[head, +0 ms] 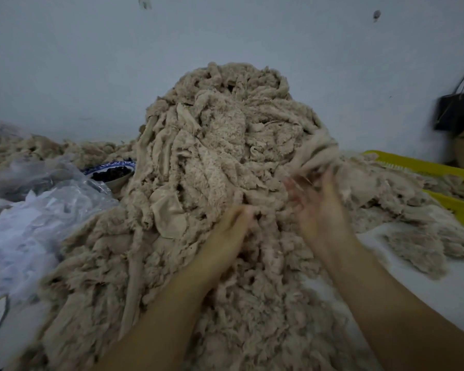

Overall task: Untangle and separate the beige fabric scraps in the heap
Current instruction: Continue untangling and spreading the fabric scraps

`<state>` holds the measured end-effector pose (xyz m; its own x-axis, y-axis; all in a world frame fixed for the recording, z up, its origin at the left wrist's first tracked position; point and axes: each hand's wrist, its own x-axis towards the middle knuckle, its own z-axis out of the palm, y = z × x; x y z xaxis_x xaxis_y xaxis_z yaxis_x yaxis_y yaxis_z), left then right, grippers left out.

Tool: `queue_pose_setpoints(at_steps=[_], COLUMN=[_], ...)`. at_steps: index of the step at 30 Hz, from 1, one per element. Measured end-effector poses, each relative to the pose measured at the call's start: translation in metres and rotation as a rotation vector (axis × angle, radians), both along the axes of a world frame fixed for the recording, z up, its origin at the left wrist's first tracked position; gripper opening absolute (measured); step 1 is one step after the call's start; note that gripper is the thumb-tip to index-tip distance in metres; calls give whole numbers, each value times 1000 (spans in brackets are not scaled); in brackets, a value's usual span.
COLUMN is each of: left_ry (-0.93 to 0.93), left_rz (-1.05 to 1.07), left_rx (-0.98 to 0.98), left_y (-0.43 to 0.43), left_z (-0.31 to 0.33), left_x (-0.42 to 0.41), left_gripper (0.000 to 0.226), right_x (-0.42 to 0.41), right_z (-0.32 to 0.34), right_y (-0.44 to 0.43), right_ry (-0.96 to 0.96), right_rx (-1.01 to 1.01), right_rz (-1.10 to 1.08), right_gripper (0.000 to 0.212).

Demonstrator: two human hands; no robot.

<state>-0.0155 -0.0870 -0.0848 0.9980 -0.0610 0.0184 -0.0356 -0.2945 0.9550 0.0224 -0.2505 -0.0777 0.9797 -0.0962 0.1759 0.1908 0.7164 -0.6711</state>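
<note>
A tall heap of beige fabric scraps [220,135] rises in the middle and spreads toward me. My left hand [229,226] is dug into the heap's lower front, its fingers curled into the fluffy scraps. My right hand [316,202] is blurred by motion, palm facing left; its fingertips reach up to a long beige strip [319,148] that hangs from the heap's right side. Whether the fingers pinch that strip I cannot tell.
Crumpled clear plastic sheeting [32,210] lies at the left, beside a blue-rimmed bowl [113,171] of dark pieces. A yellow basket [439,170] with more scraps sits at the right. A dark bag [458,108] hangs by the grey wall [91,62].
</note>
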Motion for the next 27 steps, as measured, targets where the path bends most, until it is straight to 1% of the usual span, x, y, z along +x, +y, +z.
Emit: queue_pose_setpoints(at_steps=[1,2,3,4,5,6,7,8,9,11,12,13,14,15,17,18,20,21,22,23,24,25,26,27], left_ry=[-17,-28,-7,-4,-15,-45,-76,-101,-109,-83,-77,-81,-95,-112,-176,-244,-399,-439,-412,-348,-261,-161,-69,-8], left_rz=[-47,-100,-126,-118,-88,-45,12,72,129,218,269,321,374,428,508,513,418,351,272,195,125,60,5,-36], left_rx=[202,341,423,475,510,539,550,557,557,537,533,535,538,542,523,507,467,406,313,225,135,57,-37,-153], left_y=[4,9,13,18,19,22,23,26,30,40,44,48,51,55,58,57,50,44,36,27,20,15,11,9], left_z=[-6,-13,-17,-20,-21,-23,-22,-21,-22,-23,-23,-23,-22,-21,-19,-17,-11,-9,-6,-3,-3,-3,-3,-5], left_x=[0,2,3,4,8,10,13,15,16,18,18,18,18,17,14,12,8,5,2,-2,-4,-7,-8,-7], left_gripper=[44,49,53,55,52,42,28,15,12,14,15,18,24,30,35,34,28,24,18,24,36,42,43,45], right_x=[3,4,3,1,1,0,1,1,0,1,1,1,0,-1,-5,-6,-9,-11,-12,-14,-16,-20,-24,-27], right_z=[-2,-5,-12,-20,-27,-32,-37,-37,-37,-39,-40,-42,-42,-42,-39,-36,-30,-28,-26,-24,-21,-19,-17,-15], right_y=[-6,-7,-4,2,5,7,10,12,14,14,14,14,15,15,17,17,17,17,17,18,21,24,29,35], right_ry=[42,103,148,164,140,63,-30,-83,-104,-31,20,23,-5,-48,-96,-103,-113,-113,-112,-120,-146,-202,-273,-350], right_rx=[25,-84,-298,-563,-857,-1104,-1279,-1380,-1443,-1517,-1574,-1630,-1649,-1614,-1456,-1357,-1157,-1081,-1038,-1031,-1052,-1095,-1158,-1231], right_rz=[15,0,-10,-36,-85,-124,-144,-146,-149,-135,-100,-73,-44,-39,-80,-111,-111,-96,-90,-107,-133,-158,-167,-163], right_gripper=[61,67,60,46,33,27,24,18,16,34,38,33,27,27,28,27,29,30,28,26,22,19,16,13])
